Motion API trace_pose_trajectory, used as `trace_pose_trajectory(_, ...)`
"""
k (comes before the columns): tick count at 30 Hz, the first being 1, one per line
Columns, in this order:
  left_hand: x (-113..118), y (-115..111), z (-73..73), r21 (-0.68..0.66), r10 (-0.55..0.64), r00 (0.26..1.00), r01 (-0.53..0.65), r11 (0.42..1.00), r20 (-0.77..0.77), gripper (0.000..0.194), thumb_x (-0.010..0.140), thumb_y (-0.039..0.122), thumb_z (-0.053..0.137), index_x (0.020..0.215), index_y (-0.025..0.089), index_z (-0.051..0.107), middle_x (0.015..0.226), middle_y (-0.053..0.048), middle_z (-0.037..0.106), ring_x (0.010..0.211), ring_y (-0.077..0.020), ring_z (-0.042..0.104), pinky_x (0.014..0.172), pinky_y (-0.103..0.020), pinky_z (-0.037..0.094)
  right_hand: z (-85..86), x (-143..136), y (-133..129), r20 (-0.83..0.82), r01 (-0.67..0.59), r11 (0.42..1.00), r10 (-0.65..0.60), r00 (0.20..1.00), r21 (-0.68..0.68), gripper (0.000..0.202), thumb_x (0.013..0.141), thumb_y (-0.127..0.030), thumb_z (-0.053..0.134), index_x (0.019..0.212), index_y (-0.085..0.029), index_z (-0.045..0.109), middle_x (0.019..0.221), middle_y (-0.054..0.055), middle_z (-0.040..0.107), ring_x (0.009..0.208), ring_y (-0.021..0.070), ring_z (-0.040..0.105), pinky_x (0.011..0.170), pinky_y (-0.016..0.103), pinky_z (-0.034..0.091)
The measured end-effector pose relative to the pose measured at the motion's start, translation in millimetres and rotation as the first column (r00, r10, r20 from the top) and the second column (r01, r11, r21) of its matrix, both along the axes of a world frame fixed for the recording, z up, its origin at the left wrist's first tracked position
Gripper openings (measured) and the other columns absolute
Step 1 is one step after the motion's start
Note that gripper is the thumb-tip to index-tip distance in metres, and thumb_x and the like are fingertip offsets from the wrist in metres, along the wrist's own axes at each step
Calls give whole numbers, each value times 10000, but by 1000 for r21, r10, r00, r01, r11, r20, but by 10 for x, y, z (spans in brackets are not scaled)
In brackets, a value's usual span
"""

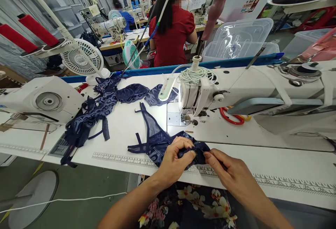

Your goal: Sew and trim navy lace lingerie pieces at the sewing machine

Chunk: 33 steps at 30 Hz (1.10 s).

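A navy lace bra (157,141) lies on the white sewing table, its mesh wing and straps spread to the left. My left hand (177,157) pinches the gathered fabric near its middle, thumb and fingers pressed together. At the right end of the bra, my right hand (227,169) grips the edge between thumb and fingers. Both hands rest close to the table's front edge, over the printed ruler (286,183). Just beyond them stands the sewing machine's head (194,92), with its needle plate (173,119) apart from the fabric. My fingers partly hide the held fabric.
A pile of navy lace pieces (102,106) lies to the left, beside a second machine (42,99). Loose cups (133,93) lie behind the bra. Red-handled scissors (232,117) sit under the machine arm. A fan (82,57) and a person in red (172,36) are beyond.
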<state>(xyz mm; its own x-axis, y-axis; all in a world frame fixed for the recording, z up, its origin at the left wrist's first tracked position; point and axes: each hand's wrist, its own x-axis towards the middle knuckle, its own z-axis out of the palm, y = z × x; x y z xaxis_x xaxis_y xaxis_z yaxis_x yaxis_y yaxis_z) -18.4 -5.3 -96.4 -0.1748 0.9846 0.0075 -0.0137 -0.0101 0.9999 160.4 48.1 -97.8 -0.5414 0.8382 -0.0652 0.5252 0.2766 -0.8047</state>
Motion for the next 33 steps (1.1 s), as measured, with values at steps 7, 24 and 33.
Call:
trace_pose_trajectory(7,-20,-4,21,-5,32,998,-32,999,-45,121,842,191,576,725,173,550,898,-54,578,920,-184,545,891,-310,427,139,271,105,60,-1,998,-3,998,70,353,879,-576,552,811,-229,563,588,-46,430,515,106,375,468,218,324)
trace_pose_trajectory(24,-22,13,17,-42,-135,989,138,990,59,93,813,201,563,723,186,544,947,-53,555,969,-202,498,930,-331,408,174,-157,272,-173,-138,978,110,979,-157,327,893,-493,522,750,-199,537,624,-57,299,560,101,286,492,220,255)
trace_pose_trajectory(33,-10,9,1,-37,-94,990,98,995,102,99,837,211,585,748,173,567,973,-55,546,998,-198,495,954,-327,377,238,-52,96,-67,70,994,-65,996,82,339,892,-528,552,1039,-223,572,593,-73,334,514,105,341,471,217,292)
